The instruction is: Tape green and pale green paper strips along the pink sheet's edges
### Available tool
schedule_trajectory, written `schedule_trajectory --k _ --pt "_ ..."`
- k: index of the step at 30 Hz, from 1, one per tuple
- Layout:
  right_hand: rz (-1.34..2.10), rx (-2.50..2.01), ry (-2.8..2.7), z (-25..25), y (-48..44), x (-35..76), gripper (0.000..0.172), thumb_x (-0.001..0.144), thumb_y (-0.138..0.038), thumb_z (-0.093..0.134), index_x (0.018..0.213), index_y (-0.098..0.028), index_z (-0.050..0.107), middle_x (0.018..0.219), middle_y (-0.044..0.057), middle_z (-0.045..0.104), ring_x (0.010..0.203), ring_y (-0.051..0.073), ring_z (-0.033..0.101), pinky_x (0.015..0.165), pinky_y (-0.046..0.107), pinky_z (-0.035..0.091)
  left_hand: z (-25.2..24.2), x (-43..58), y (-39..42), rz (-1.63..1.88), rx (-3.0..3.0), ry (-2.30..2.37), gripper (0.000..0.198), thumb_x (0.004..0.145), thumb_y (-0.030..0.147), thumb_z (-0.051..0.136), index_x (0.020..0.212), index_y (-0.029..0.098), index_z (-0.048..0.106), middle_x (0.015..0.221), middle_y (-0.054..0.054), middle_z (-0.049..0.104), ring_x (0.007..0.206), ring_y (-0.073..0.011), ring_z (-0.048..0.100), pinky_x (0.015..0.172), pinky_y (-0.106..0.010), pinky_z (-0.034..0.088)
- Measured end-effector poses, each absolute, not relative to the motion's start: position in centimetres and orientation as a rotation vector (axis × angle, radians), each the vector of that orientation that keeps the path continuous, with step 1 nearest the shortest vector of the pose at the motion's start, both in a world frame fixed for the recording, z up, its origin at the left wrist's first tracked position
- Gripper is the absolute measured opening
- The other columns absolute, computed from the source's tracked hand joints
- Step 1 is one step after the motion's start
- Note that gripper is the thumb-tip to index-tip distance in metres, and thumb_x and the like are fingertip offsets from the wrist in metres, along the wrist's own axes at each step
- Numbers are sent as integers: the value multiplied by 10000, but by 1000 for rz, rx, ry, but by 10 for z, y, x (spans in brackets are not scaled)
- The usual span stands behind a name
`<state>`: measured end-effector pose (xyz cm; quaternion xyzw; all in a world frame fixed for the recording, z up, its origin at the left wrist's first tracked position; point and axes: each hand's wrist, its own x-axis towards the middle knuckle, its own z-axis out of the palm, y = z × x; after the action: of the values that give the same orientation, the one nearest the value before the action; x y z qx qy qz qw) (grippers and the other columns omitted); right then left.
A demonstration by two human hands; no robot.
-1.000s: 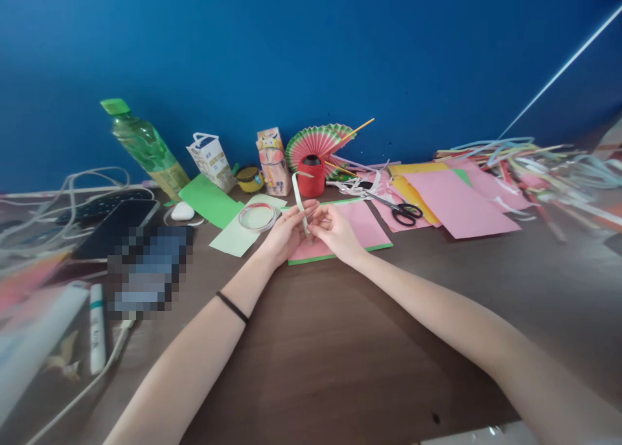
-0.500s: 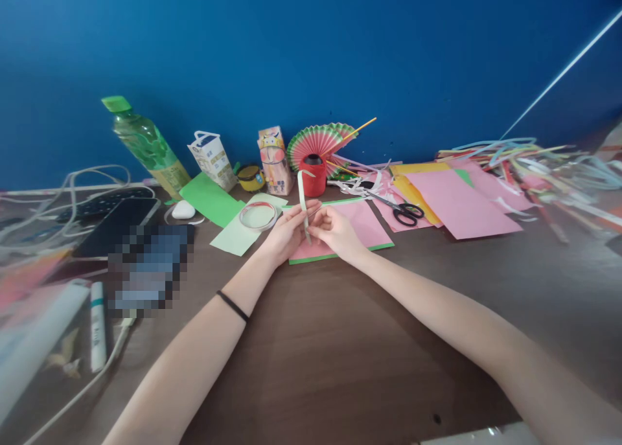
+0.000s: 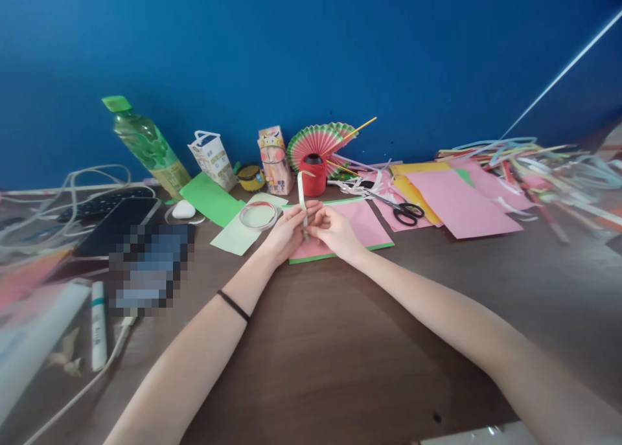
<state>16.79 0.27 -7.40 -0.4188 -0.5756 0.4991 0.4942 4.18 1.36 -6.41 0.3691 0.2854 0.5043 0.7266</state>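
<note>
Both hands close together, bare, over the desk (image 3: 311, 341); left forearm wears a black band (image 3: 234, 306). Left hand (image 3: 287, 232) half open, fingers stretched and lightly curved, pale strip (image 3: 300, 192) against them; can't tell if left thumb grips it. Right hand (image 3: 335, 232) has fingers curled, thumb and fingertips pinched on the strip's lower part. Strip stands roughly upright between the hands, top end bent over. Beneath: pink sheet (image 3: 364, 221) with green edging. Near left, marker (image 3: 98, 328), then blurred-out phone (image 3: 153, 263) with cable plugged in. Left of hands, tape roll (image 3: 257, 229) on pale green sheet (image 3: 236, 236), brighter green sheet (image 3: 210, 199) just beyond. Right, black-handled scissors (image 3: 407, 214) beside more pink sheets (image 3: 464, 205). Back row, left to right: tilted green bottle (image 3: 148, 144), white carton (image 3: 214, 160), printed box (image 3: 275, 163), red container (image 3: 313, 179) before pink-green pleated fan (image 3: 311, 144). Far right, loose strips heaped, blurry. Blue wall (image 3: 311, 50) behind everything.
</note>
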Motion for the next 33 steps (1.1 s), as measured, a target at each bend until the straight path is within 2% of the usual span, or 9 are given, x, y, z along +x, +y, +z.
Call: schedule_trajectory --k 4,9,12,16,20,25,30,33 --pt "1193 -1036 -1407 -75 4 168 269 639 -209 636 649 -209 368 540 -81 505 435 94 498 464 245 387 -65 42 14 1112 811 618 217 831 80 434 940 120 617 1099 -105 643 1120 -216 536 956 -363 421" --pt "1179 -1081 -1443 -75 4 168 265 646 -218 630 646 -208 365 544 -78 495 437 92 487 476 247 377 -65 43 14 1114 797 625 214 823 81 447 940 116 622 1113 -112 636 1142 -211 520 1032 -374 338" --pt "1147 -1080 -1461 -74 3 168 230 642 -200 619 674 -205 391 592 -68 495 497 91 488 505 242 383 -64 42 14 1105 789 630 215 816 93 454 943 125 625 1151 -106 618 1142 -215 518 1048 -396 314" --pt "1046 -1042 -1515 -72 0 169 174 642 -150 593 750 -195 465 696 -43 505 595 95 489 562 241 399 -65 40 15 1109 787 618 212 816 126 470 959 154 624 1184 -73 601 1097 -202 543 1011 -390 365" --pt "1045 -1076 -1589 -68 -2 170 136 695 -206 582 795 -196 491 618 -55 493 543 100 466 541 246 375 -65 39 15 1099 820 575 217 820 151 480 981 173 623 1225 -55 574 995 -177 586 924 -354 440" --pt "940 -1090 -1694 -70 0 171 105 741 -265 554 695 -181 513 696 -19 522 593 106 456 599 263 371 -64 42 12 1084 818 601 221 814 135 481 973 172 629 1189 -54 597 969 -167 595 911 -332 444" --pt "1030 -1051 -1729 -70 0 172 149 775 -292 511 672 -185 501 610 -32 518 569 112 463 585 259 368 -64 43 12 1107 806 618 209 808 142 476 947 156 631 1122 -80 633 1043 -196 569 936 -361 423" --pt "1028 -1069 -1707 -69 -1 173 138 767 -282 512 671 -186 493 604 -33 523 564 113 462 579 257 369 -64 41 12 1087 827 627 214 795 163 502 964 144 633 1101 -97 642 1002 -198 589 881 -337 454"
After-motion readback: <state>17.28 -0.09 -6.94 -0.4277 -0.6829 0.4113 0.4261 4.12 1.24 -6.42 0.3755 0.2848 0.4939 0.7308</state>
